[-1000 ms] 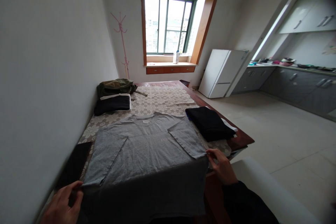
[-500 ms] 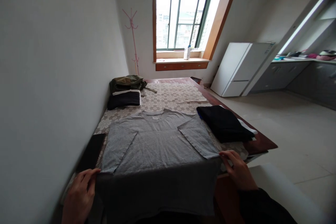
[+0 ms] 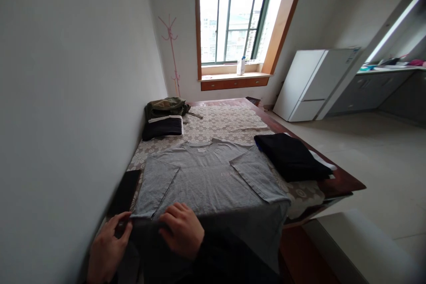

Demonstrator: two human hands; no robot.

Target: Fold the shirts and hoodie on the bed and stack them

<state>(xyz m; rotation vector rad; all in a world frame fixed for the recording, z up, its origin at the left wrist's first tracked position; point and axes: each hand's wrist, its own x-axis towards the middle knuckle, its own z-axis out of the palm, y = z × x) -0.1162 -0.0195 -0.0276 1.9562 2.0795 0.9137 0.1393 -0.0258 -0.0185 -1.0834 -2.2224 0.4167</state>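
A grey short-sleeved T-shirt (image 3: pixel 206 182) lies spread on the table, collar away from me, its lower part hanging over the near edge in shadow. My left hand (image 3: pixel 108 246) pinches the hem corner of the left-side sleeve between thumb and fingertips. Just right of that sleeve's inner corner is my right hand (image 3: pixel 183 230), fingers bent and thumb apart from them, with nothing visible in its grip. The right-side sleeve lies flat, its hem corner free of any hand.
Folded black clothes (image 3: pixel 293 157) lie at the table's right edge. More folded dark clothes (image 3: pixel 163 128) and an olive bag (image 3: pixel 166 107) sit by the left wall. A flat black object (image 3: pixel 124 193) lies beside the left sleeve. A white bench-like surface (image 3: pixel 362 244) stands lower right.
My right hand has let go of the right-side sleeve corner and moved left across the shirt towards the left-side sleeve. My left hand stays at its sleeve corner.
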